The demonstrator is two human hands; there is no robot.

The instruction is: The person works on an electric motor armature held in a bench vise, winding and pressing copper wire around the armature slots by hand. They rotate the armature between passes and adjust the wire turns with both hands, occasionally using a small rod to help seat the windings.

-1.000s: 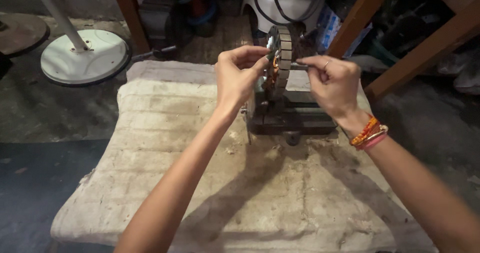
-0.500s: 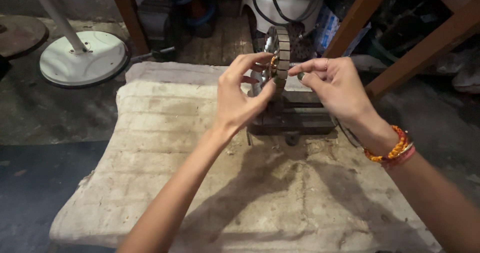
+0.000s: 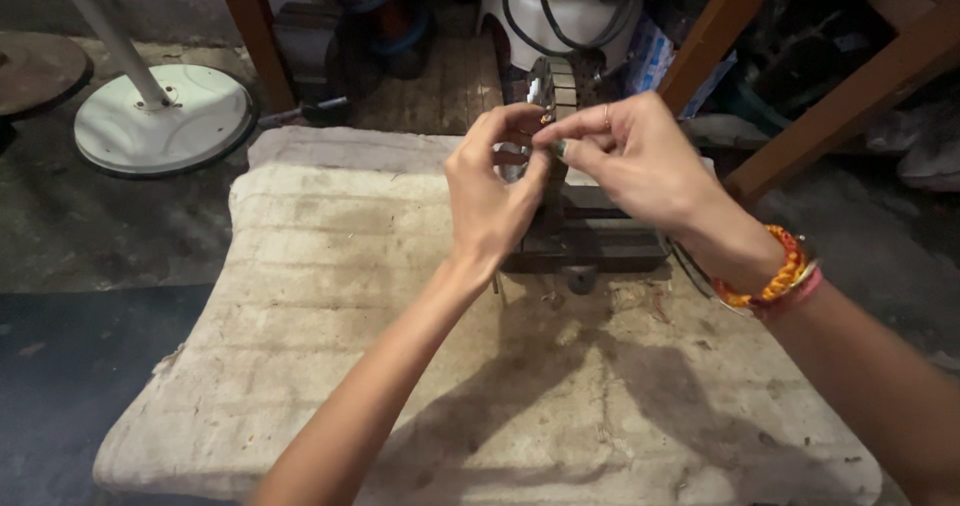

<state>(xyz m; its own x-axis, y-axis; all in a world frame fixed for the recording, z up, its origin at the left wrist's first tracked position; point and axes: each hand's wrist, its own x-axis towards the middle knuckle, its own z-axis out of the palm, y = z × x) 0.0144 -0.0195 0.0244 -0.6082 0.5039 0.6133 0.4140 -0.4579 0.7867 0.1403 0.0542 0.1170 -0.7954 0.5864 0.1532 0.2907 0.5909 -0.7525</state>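
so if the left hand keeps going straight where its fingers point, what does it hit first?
Probably the right hand's fingertips, close by or already touching; behind them stands the ridged round metal part on the vise. Depth is unclear.

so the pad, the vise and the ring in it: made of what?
Pad: looks like woven cloth, off-white, ribbed and stained.
Vise: seemingly cast metal, dark and dull, grimy.
Ring: apparently stacked steel, grey, with edge lines; mostly hidden by the left hand and right hand, so unsure.

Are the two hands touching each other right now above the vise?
Touching. The head view shows the left hand and right hand meeting at the fingertips, no gap between them, just above the vise.
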